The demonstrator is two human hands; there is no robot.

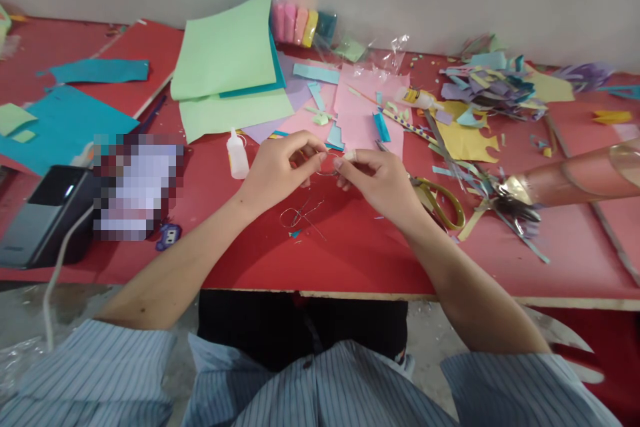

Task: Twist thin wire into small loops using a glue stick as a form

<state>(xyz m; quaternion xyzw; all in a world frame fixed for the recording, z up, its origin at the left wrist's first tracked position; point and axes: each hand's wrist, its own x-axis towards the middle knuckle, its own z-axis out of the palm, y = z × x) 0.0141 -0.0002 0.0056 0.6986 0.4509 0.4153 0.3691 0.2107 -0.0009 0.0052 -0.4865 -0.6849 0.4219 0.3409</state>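
Observation:
Between my two hands is a thin wire loop (327, 173), held above the red table. My left hand (290, 163) pinches its left side between thumb and fingers. The right side is pinched by my right hand (373, 173), which has a pale wrap on one finger. Below them on the table lies a tangle of thin wire (300, 217), with a small blue paper scrap beside it. A white glue bottle (238, 155) stands left of my left hand. Yellow-handled scissors (440, 203) lie right of my right hand, partly hidden by it.
Green paper sheets (227, 53), pink paper (370, 103) and clay sticks (295, 23) lie at the back. Paper strips (493, 87) are heaped at the right near a second glue bottle (417, 97). A blurred-out device (137, 190) and a grey box (50, 213) with a cable occupy the left.

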